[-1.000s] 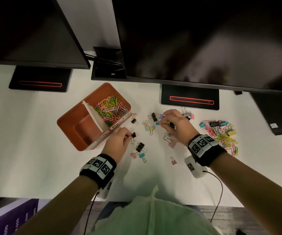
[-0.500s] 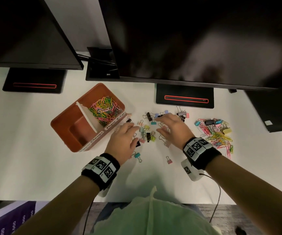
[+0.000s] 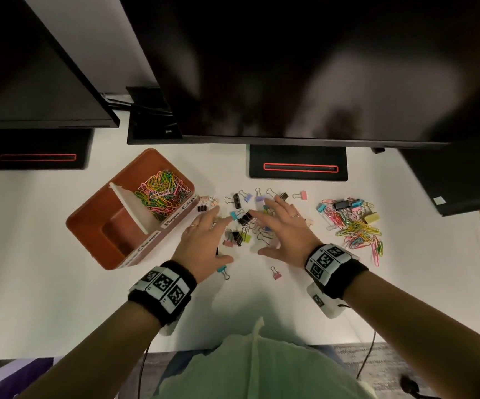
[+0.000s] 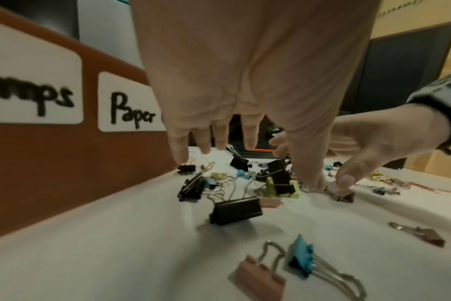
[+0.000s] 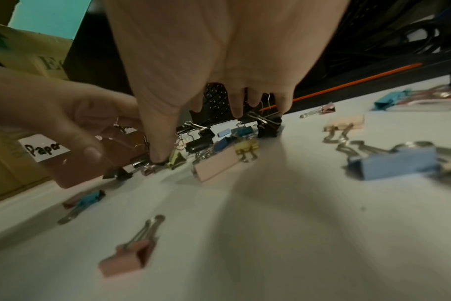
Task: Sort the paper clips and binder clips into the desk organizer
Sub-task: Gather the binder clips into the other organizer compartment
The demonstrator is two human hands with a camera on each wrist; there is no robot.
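A brown desk organizer (image 3: 89,226) stands left of centre. Its far compartment holds coloured paper clips (image 3: 162,194), and the near one shows a bare bottom. A pile of binder clips (image 3: 243,226) lies between my two hands. My left hand (image 3: 207,240) is spread flat at the pile's left, fingertips on the desk beside the organizer. My right hand (image 3: 282,228) is spread at the pile's right. Neither grips anything. In the left wrist view the left hand (image 4: 245,122) hovers over a black binder clip (image 4: 236,210). In the right wrist view the right hand's (image 5: 206,91) thumb touches the clips.
A loose heap of paper clips (image 3: 354,228) with a few binder clips lies at the right. Stray binder clips, one pink (image 3: 275,273) and one blue (image 3: 223,270), lie nearer me. Monitor stands (image 3: 297,162) and dark screens overhang the back. A laptop (image 3: 463,182) sits far right.
My left hand let go of a small black clip. Both hands opened and swept inward, pushing the scattered binder clips into a tighter pile between them.
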